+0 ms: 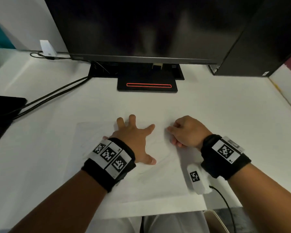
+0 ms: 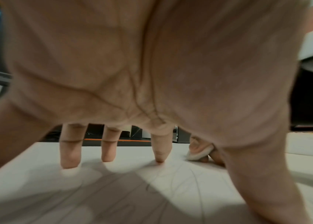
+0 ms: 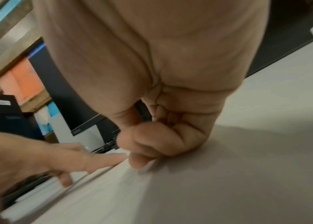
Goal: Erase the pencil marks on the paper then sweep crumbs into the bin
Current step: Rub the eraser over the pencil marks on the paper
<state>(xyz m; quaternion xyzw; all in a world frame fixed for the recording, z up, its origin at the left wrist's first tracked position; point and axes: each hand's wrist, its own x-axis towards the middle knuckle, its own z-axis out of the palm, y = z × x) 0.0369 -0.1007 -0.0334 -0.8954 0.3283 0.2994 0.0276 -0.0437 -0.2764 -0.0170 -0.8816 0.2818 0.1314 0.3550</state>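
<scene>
A white sheet of paper (image 1: 141,187) lies on the white desk, with faint pencil lines (image 1: 160,159) near its middle. My left hand (image 1: 141,142) presses flat on the sheet, fingers spread and straight; its fingertips (image 2: 69,163) touch the paper. To its right, my right hand (image 1: 175,135) is curled into a fist with its knuckles down on the paper. It pinches a small white eraser (image 2: 197,155) between thumb and fingers against the sheet. The right wrist view shows those curled fingers (image 3: 146,145) close to the left index finger (image 3: 98,159). No crumbs can be made out.
A dark monitor (image 1: 141,27) stands at the back on a black base (image 1: 147,85) with a red line. Black cables (image 1: 54,93) run to a dark laptop (image 1: 2,111) at the left. A black computer tower (image 1: 252,47) fills the back right. The desk's front edge (image 1: 158,214) is near my lap.
</scene>
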